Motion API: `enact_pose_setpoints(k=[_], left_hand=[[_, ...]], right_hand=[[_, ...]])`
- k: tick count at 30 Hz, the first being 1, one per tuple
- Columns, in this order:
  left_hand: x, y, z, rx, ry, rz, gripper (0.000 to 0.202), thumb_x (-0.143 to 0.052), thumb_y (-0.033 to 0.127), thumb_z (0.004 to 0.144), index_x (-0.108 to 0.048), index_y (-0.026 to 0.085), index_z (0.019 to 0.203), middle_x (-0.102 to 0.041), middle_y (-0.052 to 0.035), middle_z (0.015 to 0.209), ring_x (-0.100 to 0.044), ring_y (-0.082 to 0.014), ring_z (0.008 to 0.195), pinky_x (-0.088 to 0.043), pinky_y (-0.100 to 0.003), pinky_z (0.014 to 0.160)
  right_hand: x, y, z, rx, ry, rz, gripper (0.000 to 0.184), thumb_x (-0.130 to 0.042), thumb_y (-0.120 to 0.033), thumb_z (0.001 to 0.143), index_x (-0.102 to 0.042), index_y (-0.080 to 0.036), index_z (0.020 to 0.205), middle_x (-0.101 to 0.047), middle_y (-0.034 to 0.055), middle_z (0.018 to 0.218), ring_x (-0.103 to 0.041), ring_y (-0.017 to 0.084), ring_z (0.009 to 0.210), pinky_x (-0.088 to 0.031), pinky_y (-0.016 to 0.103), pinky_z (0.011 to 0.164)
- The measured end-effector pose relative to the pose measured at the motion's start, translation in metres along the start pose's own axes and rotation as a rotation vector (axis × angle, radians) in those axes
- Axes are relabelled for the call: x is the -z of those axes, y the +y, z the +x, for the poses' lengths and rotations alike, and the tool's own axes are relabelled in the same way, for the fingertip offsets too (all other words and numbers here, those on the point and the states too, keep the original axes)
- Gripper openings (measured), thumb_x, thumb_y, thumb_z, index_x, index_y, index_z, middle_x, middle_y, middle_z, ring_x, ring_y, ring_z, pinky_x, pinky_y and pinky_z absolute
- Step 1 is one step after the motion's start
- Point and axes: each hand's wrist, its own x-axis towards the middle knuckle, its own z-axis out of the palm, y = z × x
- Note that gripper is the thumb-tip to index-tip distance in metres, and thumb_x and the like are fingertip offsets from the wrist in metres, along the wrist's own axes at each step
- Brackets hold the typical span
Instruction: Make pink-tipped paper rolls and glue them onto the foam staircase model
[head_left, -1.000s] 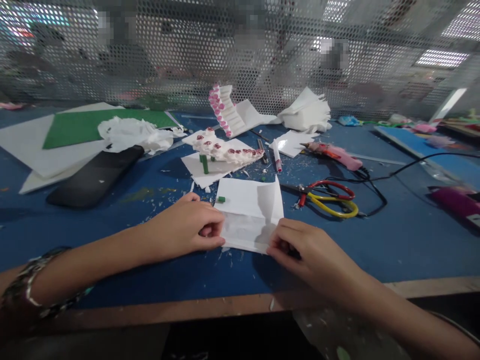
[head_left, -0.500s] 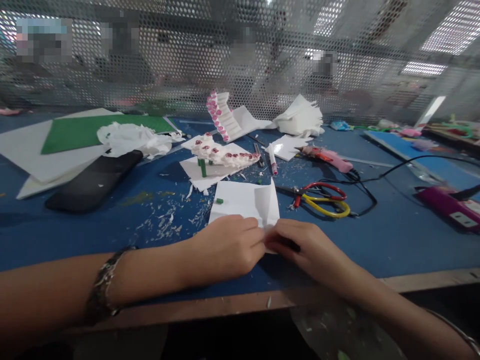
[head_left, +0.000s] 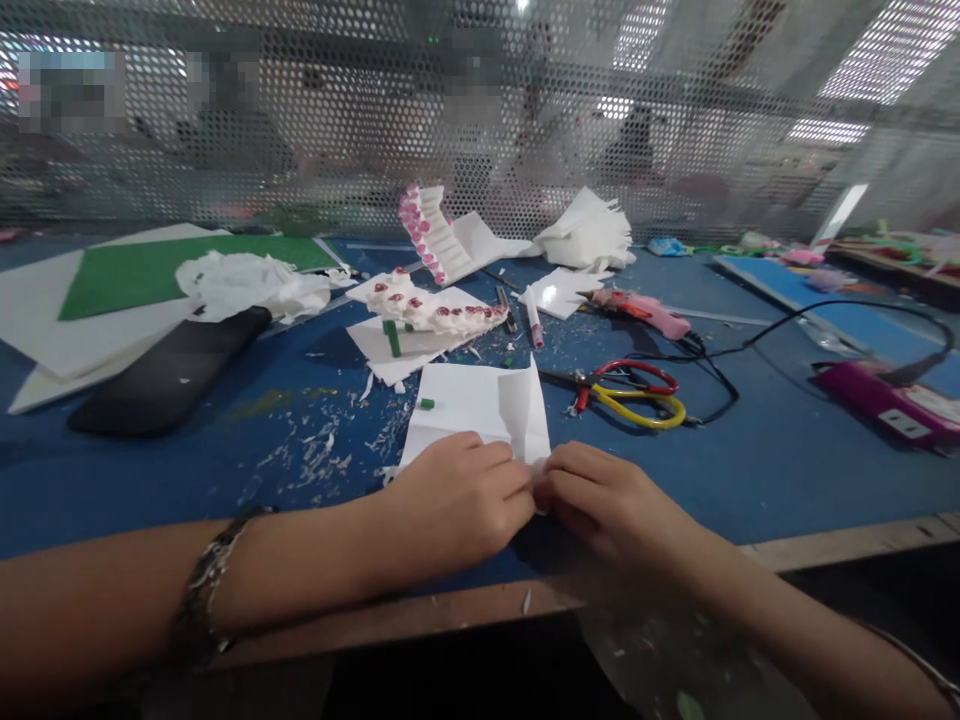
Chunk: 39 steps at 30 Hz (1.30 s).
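My left hand (head_left: pixel 480 500) is closed, its fingertips meeting those of my right hand (head_left: pixel 600 495) at the near right corner of a creased white paper sheet (head_left: pixel 465 410). Between the two pinches shows a small white piece (head_left: pixel 538 470); whether it belongs to the sheet or is separate, I cannot tell. My fingers hide most of it. A short green bit (head_left: pixel 427 404) lies on the sheet's left part. Just beyond stands a white frilled piece with dark red dots (head_left: pixel 439 308), propped on green stubs over white paper.
Red-and-yellow-handled scissors (head_left: pixel 637 395) lie right of the sheet. Behind them are a pink glue gun (head_left: pixel 637 312) with a black cord and a purple power strip (head_left: pixel 889 405). A black phone (head_left: pixel 165 375) and green sheet (head_left: pixel 187 268) lie left. Perforated metal mesh (head_left: pixel 360 130) closes the back.
The view has shifted slightly, so most things sit a little farther left. My right hand's fingers have closed in, and a small white piece now shows between the fingertips.
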Motion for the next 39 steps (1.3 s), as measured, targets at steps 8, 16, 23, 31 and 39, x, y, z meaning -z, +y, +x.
enact_pose_setpoints(k=[8, 16, 23, 31, 39], left_hand=[[0.007, -0.007, 0.005, 0.223, -0.191, -0.337, 0.008, -0.056, 0.021, 0.076, -0.061, 0.017, 0.071, -0.062, 0.0019, 0.069, -0.055, -0.0129, 0.063, -0.034, -0.024, 0.056], [0.007, -0.006, 0.0, 0.302, -0.174, -0.364, 0.015, -0.053, 0.022, 0.079, -0.058, 0.015, 0.067, -0.059, 0.0007, 0.062, -0.052, -0.0135, 0.061, -0.034, -0.024, 0.055], [0.005, -0.008, -0.003, 0.302, -0.173, -0.416, 0.016, -0.051, 0.023, 0.08, -0.06, 0.015, 0.071, -0.06, -0.0007, 0.066, -0.053, -0.013, 0.064, -0.037, -0.022, 0.057], [0.013, -0.017, -0.026, 0.238, -0.149, -0.311, 0.026, -0.041, 0.026, 0.085, -0.06, 0.014, 0.071, -0.059, -0.0025, 0.068, -0.053, -0.0123, 0.06, -0.038, -0.021, 0.054], [0.015, -0.022, -0.035, 0.349, -0.18, -0.379, 0.024, -0.042, 0.025, 0.085, -0.058, 0.014, 0.072, -0.059, -0.0015, 0.067, -0.054, -0.011, 0.062, -0.04, -0.019, 0.057]], right_hand=[[0.001, -0.004, -0.002, -0.122, 0.003, 0.099, 0.012, -0.047, -0.019, 0.08, -0.056, -0.015, 0.072, -0.055, 0.003, 0.072, -0.05, 0.011, 0.067, -0.042, 0.021, 0.06], [-0.01, -0.01, -0.001, -0.08, 0.019, -0.126, 0.024, -0.036, -0.017, 0.084, -0.057, -0.016, 0.073, -0.055, 0.0037, 0.068, -0.047, 0.013, 0.065, -0.039, 0.023, 0.057], [-0.01, -0.013, 0.007, -0.131, 0.044, -0.202, 0.017, -0.045, -0.017, 0.079, -0.055, -0.016, 0.066, -0.055, 0.0027, 0.063, -0.048, 0.014, 0.06, -0.037, 0.024, 0.052], [-0.012, -0.015, 0.009, -0.186, 0.072, -0.211, 0.013, -0.047, -0.01, 0.07, -0.05, -0.017, 0.06, -0.053, 0.0008, 0.059, -0.049, 0.013, 0.058, -0.036, 0.022, 0.051], [-0.01, -0.016, 0.01, -0.196, 0.05, -0.184, 0.012, -0.045, -0.012, 0.074, -0.049, -0.017, 0.063, -0.052, 0.0001, 0.06, -0.048, 0.011, 0.058, -0.035, 0.022, 0.051]])
